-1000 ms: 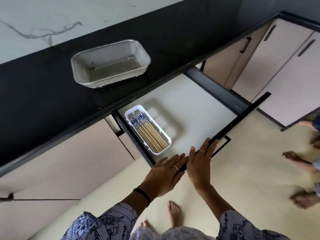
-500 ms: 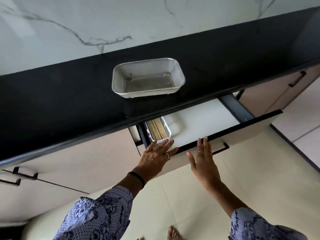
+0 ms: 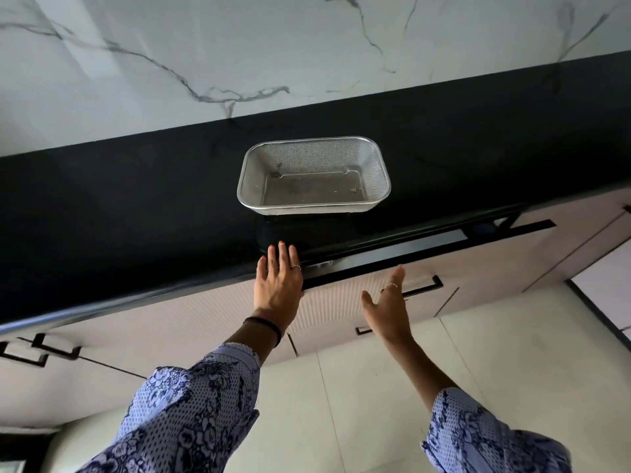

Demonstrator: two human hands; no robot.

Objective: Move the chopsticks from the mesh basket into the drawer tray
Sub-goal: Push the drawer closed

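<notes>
The metal mesh basket (image 3: 314, 175) stands on the black counter (image 3: 119, 206) with nothing in it. Below it the drawer (image 3: 426, 264) is pushed almost fully in, only a narrow dark gap showing along its top. The white tray and the chopsticks are hidden inside. My left hand (image 3: 278, 285) lies flat with fingers apart against the drawer front's left end and the counter edge. My right hand (image 3: 387, 302) is open, fingers spread, just in front of the drawer front near its black handle (image 3: 423, 288). Neither hand holds anything.
A white marble wall (image 3: 307, 46) rises behind the counter. Beige cabinet fronts with black handles (image 3: 41, 349) run under the counter to the left and right. Pale floor tiles (image 3: 375, 387) lie below. My patterned blue sleeves fill the bottom of the view.
The drawer has slid from wide open to nearly shut, hiding the tray of chopsticks. Both hands followed it inward, and the view has tilted up toward the wall.
</notes>
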